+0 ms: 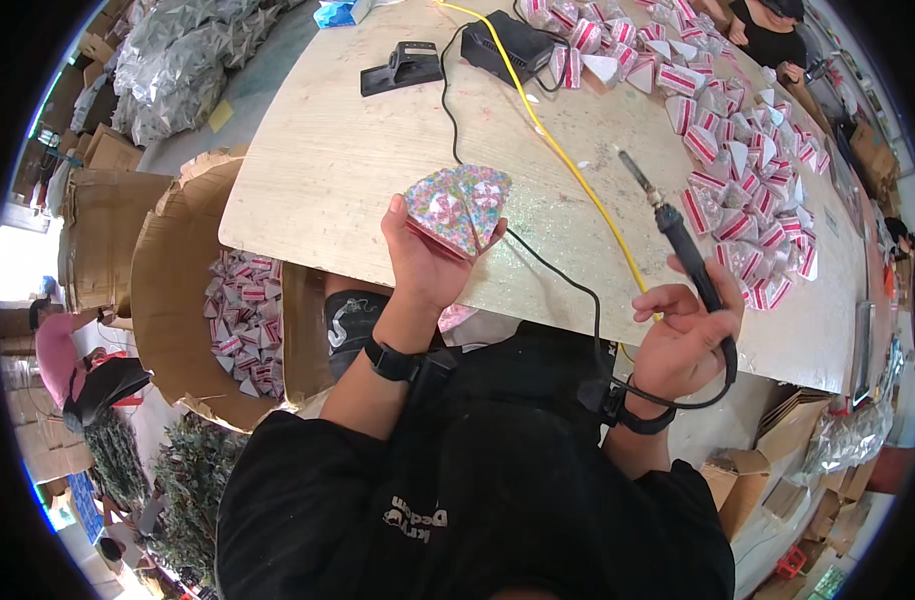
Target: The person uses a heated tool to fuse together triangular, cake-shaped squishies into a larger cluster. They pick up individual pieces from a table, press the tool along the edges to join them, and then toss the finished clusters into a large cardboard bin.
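Note:
My left hand (427, 262) is closed round two wedge-shaped toy cake slices, held side by side over the table's near edge. Pastel sprinkles and a pink-and-white swirl cover the top of the left slice (439, 212) and of the right slice (487, 193). My right hand (682, 335) grips a soldering iron (685, 245) by its black handle, fingers partly spread. The iron's metal tip points up and away to the left, apart from the slices. Its black cord loops below my right wrist and runs across the table.
On the pale table (317, 150) stand a black soldering station (507, 48) and a black stand (402, 68). A yellow cord (582, 175) crosses the top. Many cake slices (742, 165) pile at the right. A cardboard box (177, 310) of slices is at left. Other people work nearby.

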Demonstrator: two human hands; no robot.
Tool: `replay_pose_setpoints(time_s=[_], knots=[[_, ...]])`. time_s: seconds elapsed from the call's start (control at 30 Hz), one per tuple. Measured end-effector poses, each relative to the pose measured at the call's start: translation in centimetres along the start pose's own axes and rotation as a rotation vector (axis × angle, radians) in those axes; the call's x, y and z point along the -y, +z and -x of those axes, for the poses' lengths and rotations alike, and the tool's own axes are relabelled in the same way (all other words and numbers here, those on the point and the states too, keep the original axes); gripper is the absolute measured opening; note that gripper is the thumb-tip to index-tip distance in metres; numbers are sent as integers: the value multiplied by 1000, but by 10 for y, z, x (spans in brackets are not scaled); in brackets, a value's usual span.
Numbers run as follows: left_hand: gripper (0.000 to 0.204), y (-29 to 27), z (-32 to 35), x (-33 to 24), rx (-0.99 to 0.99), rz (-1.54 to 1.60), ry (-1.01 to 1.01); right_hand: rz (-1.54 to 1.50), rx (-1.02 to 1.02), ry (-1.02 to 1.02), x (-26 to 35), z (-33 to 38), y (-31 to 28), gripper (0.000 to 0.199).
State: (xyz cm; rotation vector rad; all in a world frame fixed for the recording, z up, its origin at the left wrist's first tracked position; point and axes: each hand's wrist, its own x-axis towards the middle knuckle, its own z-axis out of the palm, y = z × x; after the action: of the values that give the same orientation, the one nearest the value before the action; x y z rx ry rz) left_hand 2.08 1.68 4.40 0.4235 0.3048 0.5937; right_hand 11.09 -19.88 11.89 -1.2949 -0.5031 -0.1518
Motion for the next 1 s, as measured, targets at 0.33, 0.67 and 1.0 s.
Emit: replay_pose_setpoints(time_s=[0.33, 0.67, 1.0], knots=[[84, -9, 3, 8, 61, -17, 95, 114, 319, 6, 6, 34, 24, 50], [82, -15, 2, 7, 156, -55, 161, 101, 361, 21, -5, 47, 20, 27], [85, -14, 3, 5, 188, -131, 118, 110, 454, -18, -6, 43, 20, 19]])
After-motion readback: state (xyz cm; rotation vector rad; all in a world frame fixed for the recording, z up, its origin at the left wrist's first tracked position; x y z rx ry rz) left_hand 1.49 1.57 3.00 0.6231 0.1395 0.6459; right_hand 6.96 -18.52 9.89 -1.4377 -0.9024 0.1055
